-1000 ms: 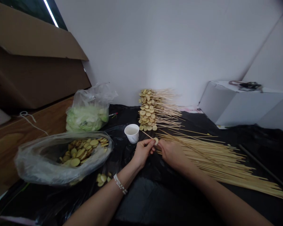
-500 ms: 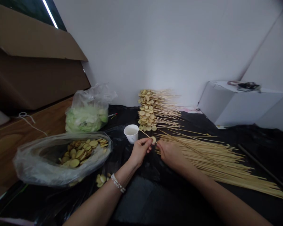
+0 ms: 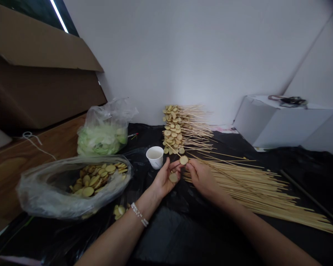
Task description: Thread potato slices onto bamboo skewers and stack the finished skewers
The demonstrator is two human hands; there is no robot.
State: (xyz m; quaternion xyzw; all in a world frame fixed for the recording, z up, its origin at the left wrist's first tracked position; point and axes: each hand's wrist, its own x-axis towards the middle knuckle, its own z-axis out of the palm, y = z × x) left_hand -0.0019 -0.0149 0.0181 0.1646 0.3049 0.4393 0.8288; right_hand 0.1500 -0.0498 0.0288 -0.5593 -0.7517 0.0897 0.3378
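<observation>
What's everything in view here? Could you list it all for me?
cardboard box: one, brown, upper left
wall: one, white, behind everything
wooden surface: one, brown, left
bag of green leaves: one, pale green, back left
bag of slices: one, clear, left
loose slices: a few, yellow, beside that bag
paper cup: one, white, centre
skewered stack: many, yellow, centre back
bare skewers: many, pale wood, right
black sheet: one, black, underneath
white box: one, white, right
skewered slice: one, yellow, between the hands
palm slice: one, yellow, on left hand
bracelet: one, pale, left wrist
left hand: one, open, centre
right hand: one, by skewered slice
</observation>
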